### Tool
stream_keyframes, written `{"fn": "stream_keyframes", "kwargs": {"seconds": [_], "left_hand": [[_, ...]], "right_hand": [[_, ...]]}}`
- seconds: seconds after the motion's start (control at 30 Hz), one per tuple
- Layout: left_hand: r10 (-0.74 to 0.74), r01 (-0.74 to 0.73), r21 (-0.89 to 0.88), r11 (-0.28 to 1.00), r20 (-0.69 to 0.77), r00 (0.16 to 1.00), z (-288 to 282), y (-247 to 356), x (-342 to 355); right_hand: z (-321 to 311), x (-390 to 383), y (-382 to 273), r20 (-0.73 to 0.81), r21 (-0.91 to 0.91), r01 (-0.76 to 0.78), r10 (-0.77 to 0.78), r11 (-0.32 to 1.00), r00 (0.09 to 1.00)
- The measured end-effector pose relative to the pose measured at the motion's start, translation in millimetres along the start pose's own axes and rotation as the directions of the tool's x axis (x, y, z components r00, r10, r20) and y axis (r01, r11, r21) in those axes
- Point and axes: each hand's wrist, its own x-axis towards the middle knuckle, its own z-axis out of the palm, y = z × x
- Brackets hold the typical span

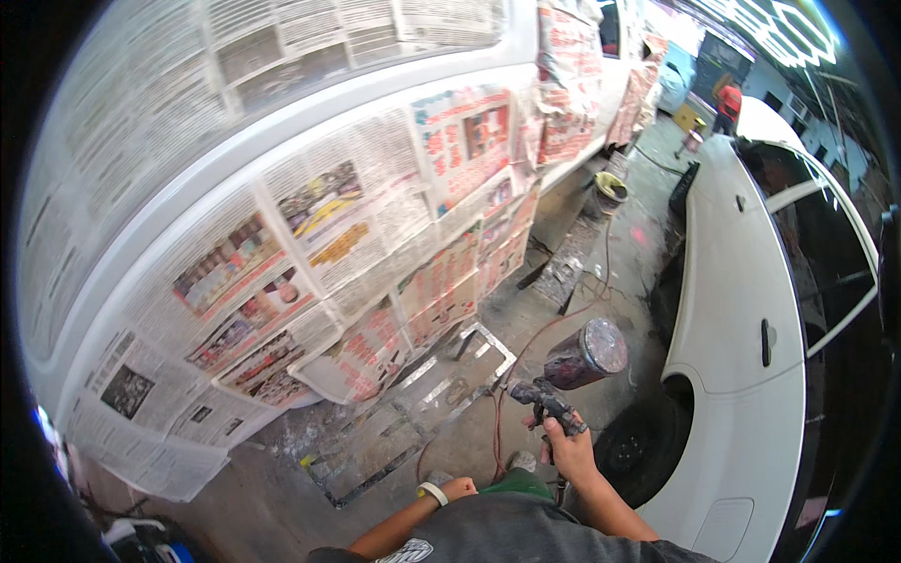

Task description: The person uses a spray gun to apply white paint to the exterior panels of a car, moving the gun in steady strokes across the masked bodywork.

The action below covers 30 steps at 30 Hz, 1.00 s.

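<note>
A newspaper-masked vehicle (310, 235) fills the left, and a white car (751, 375) stands close on the right, leaving a narrow floor lane with a metal frame (413, 413) lying ahead. The right hand (570, 450) is wrapped tightly around a spray gun (563, 385), its cup tilted up-right above the fist. The left hand (458, 488) is clenched and holds nothing, low beside it.

Newspaper print (282, 56) is blurred; left hand (460, 487) partly hidden.
</note>
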Motion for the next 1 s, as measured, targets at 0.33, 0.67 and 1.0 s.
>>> {"fn": "stream_keyframes", "kwargs": {"seconds": [0.33,0.67,1.0], "left_hand": [[0.220,-0.226,0.019,0.974,0.167,0.961,16,199,117],[0.380,-0.354,0.240,0.904,-0.073,0.922,68,264,351],[-0.133,0.358,0.322,0.876,-0.553,0.823,35,181,494]], "right_hand": [[-106,52,-44,-0.315,0.123,0.320,-0.269,0.940,0.910],[-308,152,-103,-0.467,0.301,0.495,-0.326,0.815,0.822],[-547,190,-144,-0.386,-0.084,0.409,-0.408,0.909,0.827]]}}
